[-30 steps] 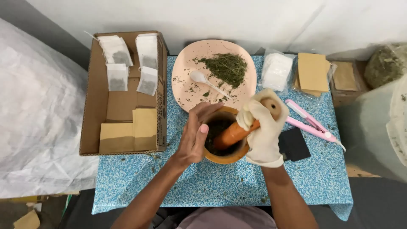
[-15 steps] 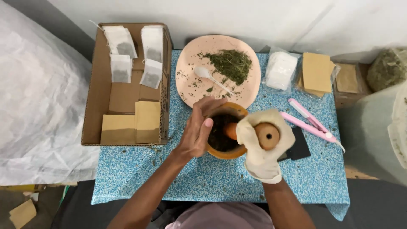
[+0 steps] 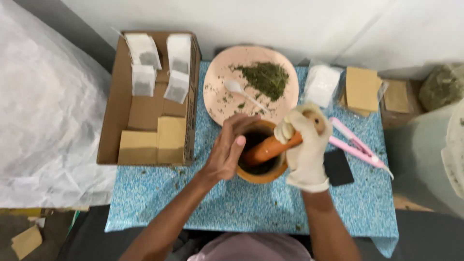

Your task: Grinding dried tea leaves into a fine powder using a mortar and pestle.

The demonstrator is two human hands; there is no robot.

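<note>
Head view: right hand [image 3: 305,152], gloved, fingers wrapped on orange pestle [image 3: 268,148] tilted into wooden mortar [image 3: 261,169] at table [image 3: 203,203] centre, left hand [image 3: 227,150] fingers cupping rim at 9 o'clock; keep mortar braced w/ firm, short strokes.

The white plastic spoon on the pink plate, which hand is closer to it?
Left. The bare left hand grips the wooden mortar's rim just below the spoon. The gloved right hand holds the pestle, farther to the spoon's right.
</note>
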